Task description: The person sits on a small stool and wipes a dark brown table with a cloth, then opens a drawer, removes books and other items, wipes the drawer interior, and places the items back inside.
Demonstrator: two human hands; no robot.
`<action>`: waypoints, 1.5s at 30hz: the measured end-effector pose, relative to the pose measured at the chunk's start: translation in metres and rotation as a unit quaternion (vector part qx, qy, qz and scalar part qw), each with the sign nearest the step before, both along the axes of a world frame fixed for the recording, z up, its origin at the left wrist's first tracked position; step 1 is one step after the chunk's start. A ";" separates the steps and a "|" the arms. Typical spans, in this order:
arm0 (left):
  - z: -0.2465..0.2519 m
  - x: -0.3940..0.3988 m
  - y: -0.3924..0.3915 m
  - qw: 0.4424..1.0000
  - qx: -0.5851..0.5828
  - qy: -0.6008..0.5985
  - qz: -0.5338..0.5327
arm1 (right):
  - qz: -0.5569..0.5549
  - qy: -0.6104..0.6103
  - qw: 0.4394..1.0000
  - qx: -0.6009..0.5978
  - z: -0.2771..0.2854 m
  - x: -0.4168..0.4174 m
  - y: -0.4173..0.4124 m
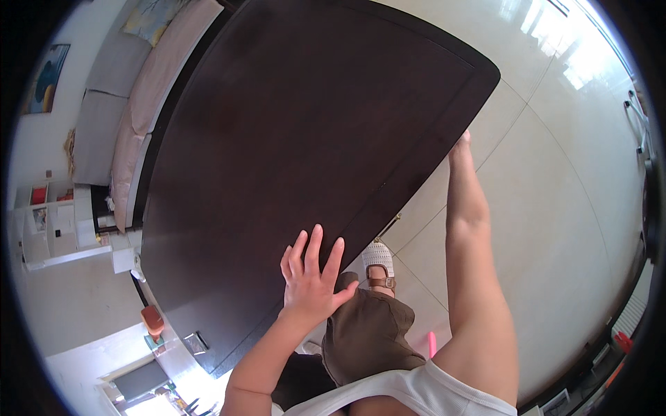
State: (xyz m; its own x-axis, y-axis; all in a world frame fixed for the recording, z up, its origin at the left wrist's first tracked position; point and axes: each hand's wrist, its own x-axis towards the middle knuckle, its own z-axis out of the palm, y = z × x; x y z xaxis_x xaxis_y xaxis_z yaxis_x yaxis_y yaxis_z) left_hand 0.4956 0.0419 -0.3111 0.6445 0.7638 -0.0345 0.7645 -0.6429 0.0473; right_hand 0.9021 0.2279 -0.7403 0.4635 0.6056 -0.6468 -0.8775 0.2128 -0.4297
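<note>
A large dark brown wooden table with a rounded corner fills the middle of the view. My left hand rests palm down near its closest edge, fingers spread, holding nothing. Along the table's right side, my right arm reaches forward, and my right hand meets the edge near the rounded corner. The fingers of that hand are hidden below the tabletop, so their grip does not show. A brass-coloured handle sticks out from the table's side between my two hands.
A sofa with pink seat covers runs along the left. At the lower left are a brown bottle and a small shiny rectangular object on the table. My shoe stands on pale floor tiles.
</note>
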 end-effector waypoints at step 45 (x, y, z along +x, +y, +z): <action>0.007 -0.261 -0.375 0.901 0.143 -0.216 0.349 | 0.128 -0.373 0.918 0.039 0.222 -0.165 -0.100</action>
State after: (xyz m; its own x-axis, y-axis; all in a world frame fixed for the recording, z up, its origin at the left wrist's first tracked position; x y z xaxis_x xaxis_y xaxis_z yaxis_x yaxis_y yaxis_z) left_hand 0.2345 -0.3335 -0.3044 -0.0902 0.9257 0.3672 0.9370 -0.0460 0.3462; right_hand 0.7369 0.1274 -0.5180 0.5957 0.7875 -0.1581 -0.3717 0.0958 -0.9234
